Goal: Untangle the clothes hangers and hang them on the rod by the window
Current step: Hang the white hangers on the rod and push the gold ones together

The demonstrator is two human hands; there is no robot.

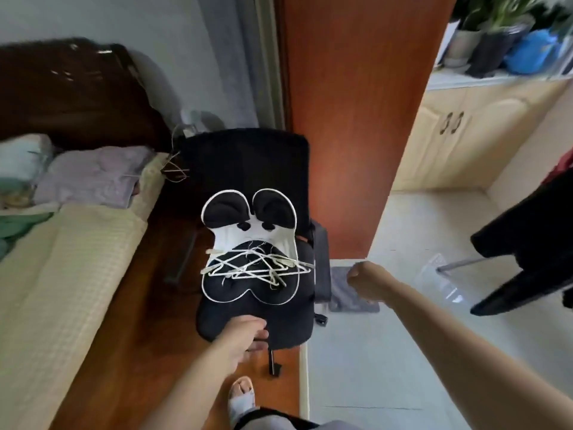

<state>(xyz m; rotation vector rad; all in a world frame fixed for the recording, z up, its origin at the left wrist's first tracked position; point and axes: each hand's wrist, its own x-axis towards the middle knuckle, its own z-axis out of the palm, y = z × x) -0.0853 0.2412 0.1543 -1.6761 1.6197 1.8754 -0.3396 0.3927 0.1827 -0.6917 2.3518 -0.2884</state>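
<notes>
left hand (pixel 248 332) grips the front edge of the black office chair (pixel 257 324) seat, fingers curled over the rim. right hand (pixel 367 279) hangs in the air to the right of the chair, closed into a loose fist, holding nothing; it is near the armrest but not touching it.

tangled clothes hangers (pixel 255 265): a bundle of pale, thin hangers, crossed over one another, lying on the seat part of a black-and-white support cushion (pixel 248 234) that rests on the chair. neither hand touches the hangers. how many hangers are in the bundle: cannot tell.

chair stands on a wooden floor (pixel 124 336) between a bed (pixel 62 274) on the left and an orange-brown wooden panel (pixel 356 119) behind it. a second, smaller clump of hangers (pixel 175 170) sits at the bed's corner, just beside the chair back.

a grey mat (pixel 350 293) lies on the pale tiled floor right of the chair. a dark garment (pixel 533 243) hangs in at the right edge. cream cabinets (pixel 465 135) with potted plants (pixel 496 35) on top are at upper right. one foot in a sandal (pixel 243 395) shows at bottom centre.
</notes>
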